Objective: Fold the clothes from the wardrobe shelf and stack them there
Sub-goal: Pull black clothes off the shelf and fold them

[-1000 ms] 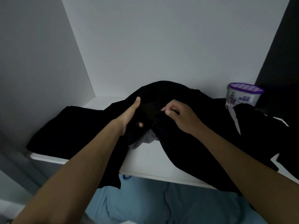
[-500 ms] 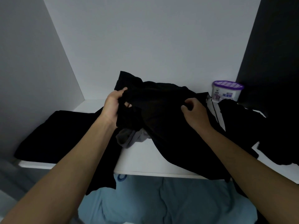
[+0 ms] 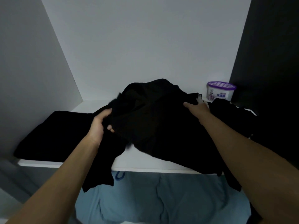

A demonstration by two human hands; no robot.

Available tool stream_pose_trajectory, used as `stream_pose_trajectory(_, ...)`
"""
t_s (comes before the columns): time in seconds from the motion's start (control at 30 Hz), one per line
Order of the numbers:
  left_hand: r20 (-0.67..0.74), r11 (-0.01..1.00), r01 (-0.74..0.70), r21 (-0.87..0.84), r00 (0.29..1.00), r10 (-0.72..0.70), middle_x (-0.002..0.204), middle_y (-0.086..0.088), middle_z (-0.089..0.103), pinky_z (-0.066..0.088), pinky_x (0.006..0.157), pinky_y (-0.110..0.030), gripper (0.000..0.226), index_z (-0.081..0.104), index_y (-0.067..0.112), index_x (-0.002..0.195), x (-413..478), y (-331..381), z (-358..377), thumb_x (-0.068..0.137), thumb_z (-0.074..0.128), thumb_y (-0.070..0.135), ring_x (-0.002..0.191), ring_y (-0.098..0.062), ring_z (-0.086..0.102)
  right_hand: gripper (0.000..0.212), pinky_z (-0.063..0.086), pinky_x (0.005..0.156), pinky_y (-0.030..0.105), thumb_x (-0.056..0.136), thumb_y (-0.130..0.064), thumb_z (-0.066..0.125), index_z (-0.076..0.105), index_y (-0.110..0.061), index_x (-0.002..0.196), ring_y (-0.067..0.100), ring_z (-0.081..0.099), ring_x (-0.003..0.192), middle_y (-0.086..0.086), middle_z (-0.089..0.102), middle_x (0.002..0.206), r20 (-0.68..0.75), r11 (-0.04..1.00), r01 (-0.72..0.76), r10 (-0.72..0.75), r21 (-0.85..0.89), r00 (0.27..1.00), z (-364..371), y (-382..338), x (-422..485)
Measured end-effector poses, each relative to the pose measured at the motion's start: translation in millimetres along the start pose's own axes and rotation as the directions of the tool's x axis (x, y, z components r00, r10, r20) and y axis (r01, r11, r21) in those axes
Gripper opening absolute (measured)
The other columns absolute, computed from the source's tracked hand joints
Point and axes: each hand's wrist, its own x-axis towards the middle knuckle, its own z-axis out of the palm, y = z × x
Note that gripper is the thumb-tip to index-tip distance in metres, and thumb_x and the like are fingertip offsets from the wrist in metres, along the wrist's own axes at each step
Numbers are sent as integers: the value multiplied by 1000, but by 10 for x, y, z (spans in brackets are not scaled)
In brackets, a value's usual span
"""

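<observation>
a black garment [image 3: 155, 120] is held bunched and crumpled in the middle of the frame, raised a little above the white wardrobe shelf [image 3: 145, 157]. it is plain, matt and very dark, so its folds are hard to make out and its kind cannot be told. its lower part is draped on the shelf. two ends are hung over the front edge, one at lower left of centre and one at lower right.

its left edge is gripped by the left hand [image 3: 100, 125], whose fingers [image 3: 103, 114] are curled round a bunch of cloth, with one fingertip shown below it. its upper right edge is pinched by the right hand [image 3: 196, 109]. the thumb is pressed on top of the cloth and the other fingers are hidden beneath it.

at the left of the shelf a folded black piece [image 3: 53, 133] is laid flat, just beside the held garment. at the right, partly covered by the right forearm, another dark heap of clothes [image 3: 229, 113] is seen, with a few white marks on it. a white tub with a purple lid [image 3: 220, 91] is stood in the back right corner, near the heap.

below the shelf edge, light blue fabric [image 3: 161, 199] is spread across the bottom of the frame. a small blue loop [image 3: 119, 175] is seen just under the edge.
</observation>
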Motion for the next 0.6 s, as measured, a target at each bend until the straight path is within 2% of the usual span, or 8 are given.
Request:
stream_pose_trajectory(0.07, -164, 891, 99, 444, 986, -28, 42, 1, 50, 36, 38, -16, 36, 62, 15, 62, 22, -113, -145, 94, 56, 29, 32, -12, 44, 63, 50, 86, 29, 91, -28, 69, 44, -2, 144, 31, 61, 112, 15, 60, 130, -38, 995, 26, -22, 94, 999, 27, -21, 14)
stream_pose_trajectory(0.17, -175, 446, 86, 891, 971, 161, 74, -3, 69, 46, 66, -24, 18, 70, 6, 89, 107, -220, -277, 95, 64, 22, 74, -20, 66, 39, 49, 58, 6, 92, -12, 62, 60, -1, 130, 4, 60, 71, -5, 64, 89, -113, 950, 251, -233, 184, 966, 129, -192, -201)
stream_pose_trajectory(0.23, -152, 501, -44, 864, 927, 343, 85, 0, 68, 44, 71, -21, 20, 68, 9, 93, 160, -145, -201, 93, 67, 29, 88, -19, 63, 38, 50, 71, 6, 94, -16, 62, 62, -14, 132, -2, 63, 79, -10, 67, 101, -4, 878, 463, -466, 123, 885, 251, -335, -485)
stream_pose_trajectory(0.27, -142, 599, -77, 797, 940, 310, 89, 1, 70, 47, 74, -23, 29, 67, 13, 95, 180, -86, -98, 93, 65, 41, 90, -19, 65, 38, 49, 81, 7, 94, -18, 62, 62, -16, 133, 0, 64, 92, -9, 68, 112, 118, 827, 558, -562, 69, 818, 312, -368, -650)
stream_pose_trajectory(0.33, 35, 757, -9, 653, 999, -19, 105, -3, 76, 54, 77, -35, 60, 67, 19, 110, 202, 15, 184, 85, 53, 72, 98, -23, 71, 40, 38, 93, 2, 96, -19, 61, 60, -18, 136, 0, 57, 115, -6, 65, 129, 344, 678, 731, -668, -85, 660, 426, -323, -977)
stream_pose_trajectory(0.4, 240, 801, 63, 596, 937, -252, 115, -9, 74, 59, 76, -40, 77, 64, 24, 124, 179, -5, 459, 76, 53, 82, 104, -32, 71, 42, 26, 91, -5, 97, -18, 58, 58, -24, 138, -6, 50, 116, -7, 63, 133, 425, 512, 829, -714, -223, 556, 514, -184, -1286)
stream_pose_trajectory(0.53, 227, 830, -66, 554, 971, -75, 99, -11, 77, 60, 73, -34, 22, 74, 14, 103, 59, -284, 751, 93, 66, 32, 91, -26, 74, 49, 44, 85, 23, 99, -24, 57, 47, -36, 146, 3, 57, 103, -11, 64, 117, 437, 467, 804, -676, -367, 593, 435, 110, -1799)
stream_pose_trajectory(0.6, 205, 889, -110, 445, 979, 19, 91, -13, 77, 58, 67, -29, 16, 76, 10, 90, -23, -407, 676, 94, 61, 12, 84, -25, 74, 46, 40, 76, 16, 96, -35, 58, 52, -36, 142, -11, 51, 87, -26, 56, 98, 436, 532, 785, -654, -317, 618, 323, 193, -1988)
